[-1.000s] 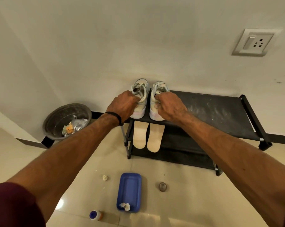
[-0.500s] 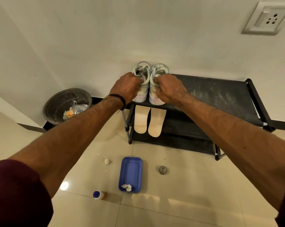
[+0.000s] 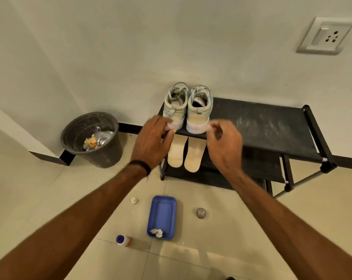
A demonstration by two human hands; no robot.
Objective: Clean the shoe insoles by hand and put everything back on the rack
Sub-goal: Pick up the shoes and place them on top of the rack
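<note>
Ok, both hands up at the rack now, nothing gripped in either as far as I can see. Left hand is spread, fingers loose, fingertips just at the heel of the left shoe. Right hand is half curled, thumb and forefinger close together near the heel of the right shoe, but it's blurred, so I can't tell if it's touching the sole edge or just off it. The pair sits on the top shelf, far left end, heels toward me, toes at the wall. Now the bit that matters: the two insoles are on the shelf below, directly under the shoes, side by side, long axis running front to back, rounded ends sticking out toward me past the top shelf's front edge. So they lie down and between my hands, a touch nearer the left one, w/ the left insole just beside the left palm. I reckon next move is a drop straight down, one insole per hand, pinch the near ends. On the floor behind my wrists: blue tray w/ a crumpled wipe, small bottle lying over, cap, bin off to the left.
</note>
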